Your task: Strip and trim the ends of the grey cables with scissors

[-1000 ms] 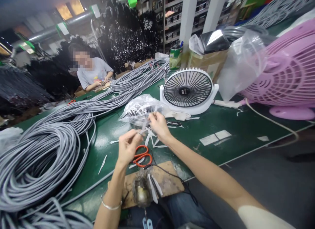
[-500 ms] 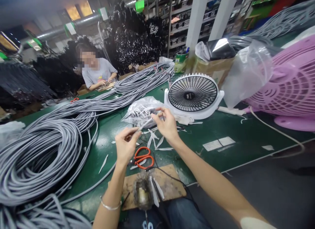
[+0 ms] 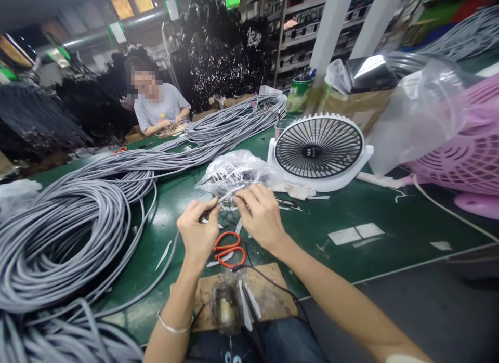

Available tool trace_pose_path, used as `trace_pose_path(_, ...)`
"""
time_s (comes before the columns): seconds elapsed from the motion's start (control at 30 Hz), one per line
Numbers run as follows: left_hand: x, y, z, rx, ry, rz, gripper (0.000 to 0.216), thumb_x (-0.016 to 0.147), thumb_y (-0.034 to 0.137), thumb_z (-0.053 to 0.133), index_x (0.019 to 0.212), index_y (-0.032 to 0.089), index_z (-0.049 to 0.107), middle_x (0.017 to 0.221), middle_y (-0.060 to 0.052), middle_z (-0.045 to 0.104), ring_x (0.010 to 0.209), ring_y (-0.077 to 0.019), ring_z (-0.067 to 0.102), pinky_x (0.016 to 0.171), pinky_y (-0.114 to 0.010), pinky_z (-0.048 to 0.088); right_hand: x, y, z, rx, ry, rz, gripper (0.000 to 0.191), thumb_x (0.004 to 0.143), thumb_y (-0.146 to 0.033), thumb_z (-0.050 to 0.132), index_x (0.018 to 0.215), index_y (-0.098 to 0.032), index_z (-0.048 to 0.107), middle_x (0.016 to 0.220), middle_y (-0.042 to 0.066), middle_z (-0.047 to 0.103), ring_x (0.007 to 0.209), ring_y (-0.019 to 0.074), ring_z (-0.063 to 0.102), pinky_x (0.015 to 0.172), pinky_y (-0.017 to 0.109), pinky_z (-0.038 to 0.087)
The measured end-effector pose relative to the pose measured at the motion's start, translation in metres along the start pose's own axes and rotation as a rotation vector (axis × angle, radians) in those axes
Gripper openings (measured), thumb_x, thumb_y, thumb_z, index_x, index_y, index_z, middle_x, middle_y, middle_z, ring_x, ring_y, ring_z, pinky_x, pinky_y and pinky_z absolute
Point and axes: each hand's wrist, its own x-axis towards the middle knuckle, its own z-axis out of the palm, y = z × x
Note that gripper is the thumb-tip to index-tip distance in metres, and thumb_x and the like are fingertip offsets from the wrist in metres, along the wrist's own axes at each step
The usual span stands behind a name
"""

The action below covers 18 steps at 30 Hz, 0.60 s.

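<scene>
in the head view, our left hand and right hand meet over the green bench. the thin pale strip lies between them, in the air in front of the plastic bag. our left thumb and forefinger are closed on its near end; our right fingertips look pinched on the far end, though the exact contact is too small to tell. a grey cable runs up from the left toward our left wrist; we cannot tell whether its end is in the left hand too.

below the hands lie the orange scissors, touched by neither hand, and nearest us the board. the big coil is to our left, the white fan beyond the right hand.

we judge the step in hand to be fingertip work on the strip. the next move, we think, calls for a steady left pinch and light, exact right fingers.
</scene>
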Motion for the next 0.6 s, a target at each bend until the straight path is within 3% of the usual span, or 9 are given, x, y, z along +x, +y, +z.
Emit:
trace_pose_path(0.3, -0.0039, 0.0031, 0.0030, 0.059, -0.021, 0.032, 0.008, 0.070, 0.013, 0.065, 0.074, 0.017, 0.071, 0.056, 0.003, 0.061, 0.045, -0.0062, 0.048, 0.047, -0.019, 0.037, -0.0002, -0.0034, -0.0026, -0.138, 0.060, -0.085, 0.028, 0.091, -0.022, 0.044, 0.069, -0.016, 0.059, 0.063, 0.003, 0.057, 0.066, 0.0173, 0.044, 0.063, 0.029, 0.027)
trace_pose_path(0.6, -0.0029, 0.0020, 0.0022, 0.044, -0.019, 0.022, 0.008, 0.071, 0.013, 0.064, 0.073, 0.017, 0.071, 0.057, 0.002, 0.061, 0.046, -0.0067, 0.049, 0.047, -0.019, 0.038, 0.0007, 0.0000, -0.0029, -0.119, 0.073, -0.107, 0.026, 0.090, -0.021, 0.045, 0.070, -0.016, 0.060, 0.062, 0.002, 0.057, 0.066, 0.0165, 0.045, 0.064, 0.030, 0.027)
